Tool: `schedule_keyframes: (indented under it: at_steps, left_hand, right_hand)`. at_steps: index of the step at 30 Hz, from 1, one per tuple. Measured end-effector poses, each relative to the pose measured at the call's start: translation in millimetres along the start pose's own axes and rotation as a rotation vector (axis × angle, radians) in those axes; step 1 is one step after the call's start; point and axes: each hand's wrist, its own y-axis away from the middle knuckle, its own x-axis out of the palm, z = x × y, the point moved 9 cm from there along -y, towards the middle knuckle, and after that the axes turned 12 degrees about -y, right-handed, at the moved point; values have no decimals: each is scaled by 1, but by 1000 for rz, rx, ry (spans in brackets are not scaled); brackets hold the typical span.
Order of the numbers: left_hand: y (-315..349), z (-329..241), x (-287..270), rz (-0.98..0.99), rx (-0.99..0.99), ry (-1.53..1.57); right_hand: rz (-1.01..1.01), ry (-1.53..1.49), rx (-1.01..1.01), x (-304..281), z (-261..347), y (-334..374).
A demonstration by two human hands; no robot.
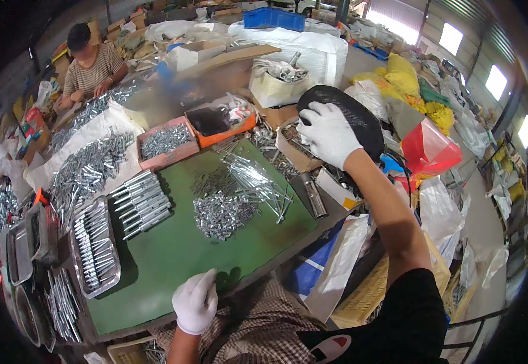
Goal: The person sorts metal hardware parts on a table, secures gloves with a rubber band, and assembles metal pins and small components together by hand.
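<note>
Gloved right hand (327, 130) spreads over a black mesh cover (370, 127); left hand (196, 303) (grip impossible to tell) hangs by green bench (161, 273).

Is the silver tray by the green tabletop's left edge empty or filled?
Filled: slender metal parts cover most of the silver tray.

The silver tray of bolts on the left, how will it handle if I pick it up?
The tray will probably feel heavy for its size, since metal bolts cover most of it. Its raised metal rim suggests it should stay stiff. The bolts look loose, so they may slide if it tilts.
</note>
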Motion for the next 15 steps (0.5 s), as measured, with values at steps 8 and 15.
schedule_keyframes:
  at_steps: [8,15]
  left_hand:
    - [2,1,0,-37,26,-16]
    - [0,1,-4,-40,14,-4]
  right_hand:
    - [192,139,78,54,-11,-16]
    - [-201,-345,442,29,-69,-2]
